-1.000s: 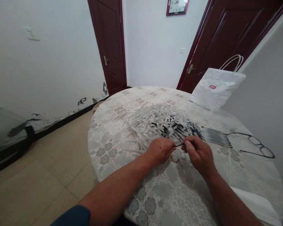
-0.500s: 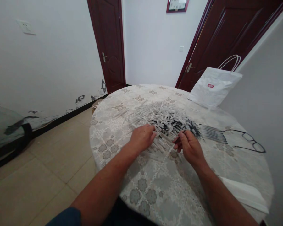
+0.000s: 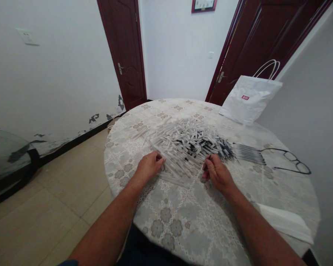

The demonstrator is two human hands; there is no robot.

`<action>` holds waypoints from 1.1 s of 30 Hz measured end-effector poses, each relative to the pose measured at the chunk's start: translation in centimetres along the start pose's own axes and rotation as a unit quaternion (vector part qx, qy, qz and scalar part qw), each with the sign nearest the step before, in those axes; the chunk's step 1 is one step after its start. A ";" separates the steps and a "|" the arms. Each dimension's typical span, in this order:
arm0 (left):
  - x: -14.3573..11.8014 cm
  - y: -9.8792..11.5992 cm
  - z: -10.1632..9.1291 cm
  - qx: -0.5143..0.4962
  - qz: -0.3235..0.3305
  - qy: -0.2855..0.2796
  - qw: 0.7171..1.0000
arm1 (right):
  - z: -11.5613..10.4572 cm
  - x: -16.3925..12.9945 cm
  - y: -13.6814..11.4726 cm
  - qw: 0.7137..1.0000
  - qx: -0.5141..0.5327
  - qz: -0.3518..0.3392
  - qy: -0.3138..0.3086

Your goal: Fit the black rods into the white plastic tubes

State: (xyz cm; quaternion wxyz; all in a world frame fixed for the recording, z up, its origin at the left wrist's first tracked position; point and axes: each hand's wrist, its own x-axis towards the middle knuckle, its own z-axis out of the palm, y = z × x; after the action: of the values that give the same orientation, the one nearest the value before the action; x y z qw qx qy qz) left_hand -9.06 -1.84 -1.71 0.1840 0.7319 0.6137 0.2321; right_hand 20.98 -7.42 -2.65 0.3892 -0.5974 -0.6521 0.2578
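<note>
A big heap of pen parts (image 3: 191, 136) covers the middle of the table: whitish tubes, clear tubes and black pieces. My left hand (image 3: 150, 166) is at the heap's left front edge, fingers curled together beside the clear tubes (image 3: 176, 162). Whether a tube is between those fingertips is hidden. At the heap's right front, my right hand (image 3: 218, 173) is closed, its thumb and fingers pinched on a small dark piece (image 3: 209, 156) whose kind is too small to tell. Just right of the heap, several pens (image 3: 249, 154) lie side by side in a row.
Black-framed glasses (image 3: 296, 162) lie right of the row. A white paper bag (image 3: 251, 98) stands at the table's back right, and a white folded item (image 3: 285, 221) lies at the right front. The round table (image 3: 177, 225) has a patterned cloth under a clear cover.
My left hand has moved left and slightly down, from the front of the heap to its left edge. My right hand stays nearly in place, its fingers drawn closer together. The view has shifted slightly.
</note>
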 end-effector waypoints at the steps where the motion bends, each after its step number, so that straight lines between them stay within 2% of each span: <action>1: 0.1 0.0 0.0 -0.009 0.002 -0.002 1.000 | 0.0 0.0 0.0 1.000 -0.027 -0.013 -0.007; 5: 0.1 -0.3 0.0 -0.010 -0.001 -0.009 1.000 | 0.0 0.1 0.1 0.987 -0.127 -0.087 -0.041; 9: 0.1 -0.5 0.0 -0.012 0.021 -0.026 0.999 | 0.2 0.3 0.3 0.958 -0.216 -0.171 -0.082; 15: 0.4 -1.0 -0.3 -0.113 0.019 -0.042 0.993 | 0.2 0.4 0.7 0.950 -0.219 -0.182 -0.129; 19: 0.7 -0.9 -1.2 -0.220 -0.006 -0.043 0.975 | -0.1 0.3 0.6 0.958 -0.198 -0.176 -0.110; 21: 0.8 -0.4 -1.6 -0.305 -0.036 -0.043 0.951 | -0.4 0.1 0.3 0.967 -0.174 -0.159 -0.099; 25: 1.7 1.4 -1.8 -0.494 -0.071 -0.008 0.867 | -1.1 -0.1 -0.2 0.974 -0.156 -0.147 -0.070; 30: 4.1 4.8 -0.7 -0.635 -0.089 0.028 0.767 | -1.6 0.0 0.1 0.978 -0.148 -0.146 0.005; 33: 5.5 6.2 0.7 -0.678 -0.077 0.032 0.730 | -1.5 0.3 0.7 0.978 -0.140 -0.153 0.025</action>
State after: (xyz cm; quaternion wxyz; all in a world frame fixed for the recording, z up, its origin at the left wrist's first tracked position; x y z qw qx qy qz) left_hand -2.90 2.46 1.81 0.6289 0.3551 0.3525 0.5951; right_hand 22.67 -7.23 -2.30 0.3527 -0.5455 -0.7553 0.0869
